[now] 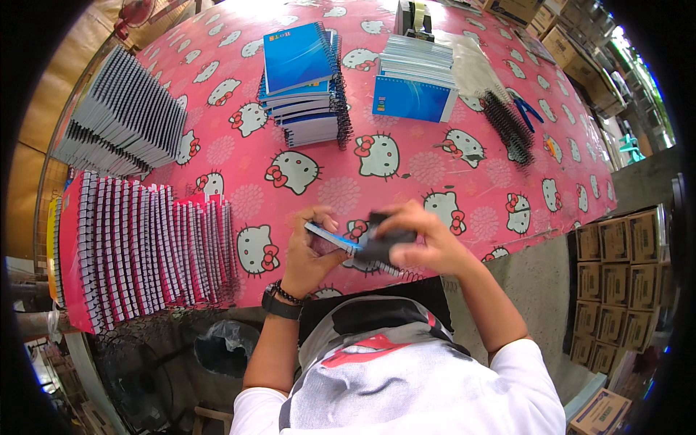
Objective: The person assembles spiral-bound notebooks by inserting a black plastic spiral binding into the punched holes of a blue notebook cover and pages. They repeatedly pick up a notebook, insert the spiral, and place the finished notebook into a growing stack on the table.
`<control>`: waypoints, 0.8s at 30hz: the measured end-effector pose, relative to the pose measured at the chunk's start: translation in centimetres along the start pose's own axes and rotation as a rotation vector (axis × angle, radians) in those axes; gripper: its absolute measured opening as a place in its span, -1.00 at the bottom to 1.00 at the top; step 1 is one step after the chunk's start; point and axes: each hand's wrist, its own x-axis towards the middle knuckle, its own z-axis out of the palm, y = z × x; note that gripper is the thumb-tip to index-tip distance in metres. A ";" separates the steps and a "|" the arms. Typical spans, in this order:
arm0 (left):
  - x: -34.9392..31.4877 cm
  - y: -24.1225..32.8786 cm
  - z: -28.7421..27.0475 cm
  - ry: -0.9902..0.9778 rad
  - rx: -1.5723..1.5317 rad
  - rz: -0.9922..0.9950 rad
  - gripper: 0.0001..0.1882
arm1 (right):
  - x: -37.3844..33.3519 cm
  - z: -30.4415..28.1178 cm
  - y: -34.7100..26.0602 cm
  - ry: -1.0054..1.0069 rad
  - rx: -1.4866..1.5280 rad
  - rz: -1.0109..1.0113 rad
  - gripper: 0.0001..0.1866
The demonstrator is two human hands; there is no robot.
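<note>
Fingers of our left hand (308, 250) grasp a small blue notebook (335, 238) near the table's front edge, just ahead of our body, while those of our right hand (428, 235), blurred, are closed round a dark object (383, 243) whose kind we cannot tell, at the notebook's right end, where a wire coil (402, 272) sticks out toward the lower right. Across the pink patterned table (428, 163), from the left, we see a yellow cover (53, 250) at the outer end of a row of pink-covered spiral notebooks (148, 246), and behind that row a tall stack of grey-edged spiral books (127, 112). On our left wrist sit a dark watch (281, 306) and a beaded bracelet. Beyond our hands stands a pile of blue spiral notebooks (299, 61), its top one slightly askew; to its right is a stack of blue-covered pads (413, 98), with a tape dispenser (415, 20) behind. Farther right lie a clear plastic sheet (473, 67), a bundle of black coils (507, 125) and blue-handled pliers (527, 110) beside it; past the table's edge, cardboard boxes (616, 279) are stacked.
</note>
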 end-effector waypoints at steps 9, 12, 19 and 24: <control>0.0 -0.6 -0.5 -0.098 0.009 0.044 -0.49 | 1.8 -0.5 0.5 -0.044 0.090 0.002 -0.53; 0.2 -1.1 -0.5 -0.096 0.004 0.071 -0.49 | 2.4 -0.2 0.5 0.008 -0.045 0.023 -0.52; 0.2 -1.1 -0.6 -0.113 0.086 0.089 -0.51 | 3.4 1.4 -0.7 -0.016 -0.141 -0.077 -0.53; 0.1 -0.4 -0.2 -0.092 0.041 0.024 -0.48 | 3.5 1.2 -0.4 -0.020 -0.006 0.000 -0.53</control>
